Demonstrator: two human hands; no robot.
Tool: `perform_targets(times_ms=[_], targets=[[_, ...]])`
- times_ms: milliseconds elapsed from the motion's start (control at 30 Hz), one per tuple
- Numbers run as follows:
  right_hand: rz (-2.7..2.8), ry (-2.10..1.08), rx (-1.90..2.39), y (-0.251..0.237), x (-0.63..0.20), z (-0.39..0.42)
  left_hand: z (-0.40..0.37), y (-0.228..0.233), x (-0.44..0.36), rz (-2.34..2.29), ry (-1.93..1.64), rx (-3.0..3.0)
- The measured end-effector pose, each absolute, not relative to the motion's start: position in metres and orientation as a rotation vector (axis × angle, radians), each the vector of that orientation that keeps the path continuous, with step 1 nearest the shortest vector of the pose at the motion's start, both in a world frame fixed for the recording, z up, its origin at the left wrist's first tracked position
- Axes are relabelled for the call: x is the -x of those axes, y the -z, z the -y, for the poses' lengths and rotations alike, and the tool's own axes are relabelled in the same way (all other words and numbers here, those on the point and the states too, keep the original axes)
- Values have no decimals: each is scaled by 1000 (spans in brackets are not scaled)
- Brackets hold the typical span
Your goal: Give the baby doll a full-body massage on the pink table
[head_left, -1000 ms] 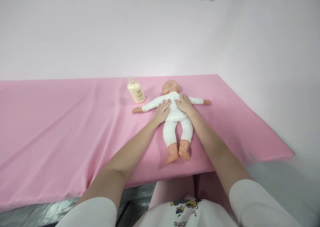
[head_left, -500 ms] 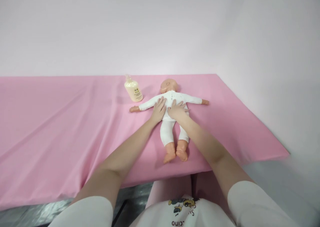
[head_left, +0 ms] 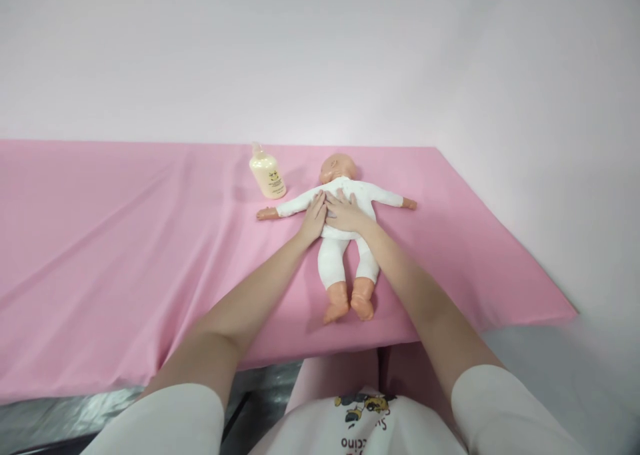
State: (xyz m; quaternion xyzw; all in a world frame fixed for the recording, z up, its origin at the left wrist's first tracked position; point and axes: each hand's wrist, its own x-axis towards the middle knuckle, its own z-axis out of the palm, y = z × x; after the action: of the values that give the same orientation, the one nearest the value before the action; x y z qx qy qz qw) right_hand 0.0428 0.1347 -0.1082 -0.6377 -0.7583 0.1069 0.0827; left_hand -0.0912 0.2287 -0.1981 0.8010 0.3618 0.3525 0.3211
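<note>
Pink-draped desk (head_left: 125, 241) under your arms, doll (head_left: 345, 241) lying face up beneath your fingers, your left hand (head_left: 313, 219) and right hand (head_left: 344, 213) flat and released on its chest, grasping nothing, cream bottle (head_left: 269, 175) just beyond your left fingers.

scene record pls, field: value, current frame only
surface: pink cloth over a table, wrinkled at left
doll: baby doll in white suit, arms spread, bare feet toward the camera
left hand: left hand flat on the doll's torso, fingers extended
right hand: right hand flat on the doll's torso, touching the left hand
bottle: cream bottle upright beyond the doll's outstretched arm, apart from both hands
backdrop: pale pink wall
</note>
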Motion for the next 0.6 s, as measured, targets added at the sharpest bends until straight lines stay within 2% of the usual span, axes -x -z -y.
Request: perform_targets(times_ms=[133, 267, 600], targets=[[2211, -342, 1724, 120, -69, -149, -223, 190, 91, -965, -884, -2122], [2037, -295, 1732, 129, -82, -155, -221, 187, 92, -978, -865, -2143], [1707, -279, 2138, 124, -77, -148, -216, 183, 91, -989, -849, -2163]])
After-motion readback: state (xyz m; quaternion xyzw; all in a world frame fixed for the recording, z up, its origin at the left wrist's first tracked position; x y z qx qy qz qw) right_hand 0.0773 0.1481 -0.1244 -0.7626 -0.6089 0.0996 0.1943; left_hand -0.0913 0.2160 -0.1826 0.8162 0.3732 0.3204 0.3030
